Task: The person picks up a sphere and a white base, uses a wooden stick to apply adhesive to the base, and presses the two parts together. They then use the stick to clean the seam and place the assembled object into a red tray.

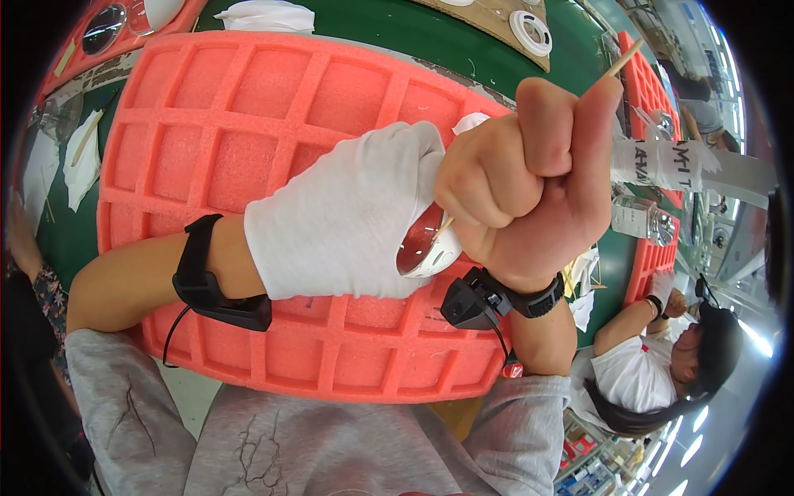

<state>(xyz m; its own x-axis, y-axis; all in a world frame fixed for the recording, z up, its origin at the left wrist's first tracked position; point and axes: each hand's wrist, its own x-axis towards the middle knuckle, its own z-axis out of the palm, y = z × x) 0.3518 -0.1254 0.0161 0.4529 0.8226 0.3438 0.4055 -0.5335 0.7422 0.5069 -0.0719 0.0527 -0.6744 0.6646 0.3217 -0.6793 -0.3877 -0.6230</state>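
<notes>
My left hand [347, 207], in a white glove, is closed around a small round white part [442, 256] with a reddish, shiny inner face. My bare right hand [538, 165] is closed in a fist on a thin wooden stick [626, 58]. One end of the stick points up past the knuckles; the other comes out below the fist, close to the reddish face. Whether it touches that face I cannot tell. Both hands are over a red foam tray [223, 116] of square pockets, whose visible pockets hold nothing. The left glove hides much of the part.
On the green table [389, 37], a white cloth [265, 16] and a white ring [529, 33] lie beyond the tray. At right are a clear bottle [633, 217], a taped post [662, 161] and more red trays. A co-worker [637, 364] sits there; another person's arm shows far left.
</notes>
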